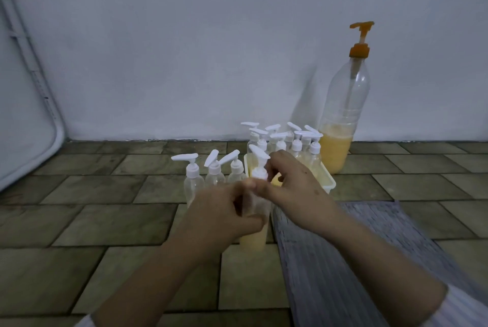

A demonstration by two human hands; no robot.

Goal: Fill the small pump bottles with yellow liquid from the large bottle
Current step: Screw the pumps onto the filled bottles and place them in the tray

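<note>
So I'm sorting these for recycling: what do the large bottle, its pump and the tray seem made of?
Large bottle: clear, glossy thin plastic, probably; the wall and inner tube show through it. Its pump: opaque orange plastic with a moulded look. Tray: pale cream, matte, likely rigid plastic, though the blur leaves that open.

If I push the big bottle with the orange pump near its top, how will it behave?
The big bottle would probably tip easily: it is tall and narrow. The yellow liquid fills only its bottom part, which may steady it somewhat. Its clear thin-looking wall may flex when squeezed.
</note>
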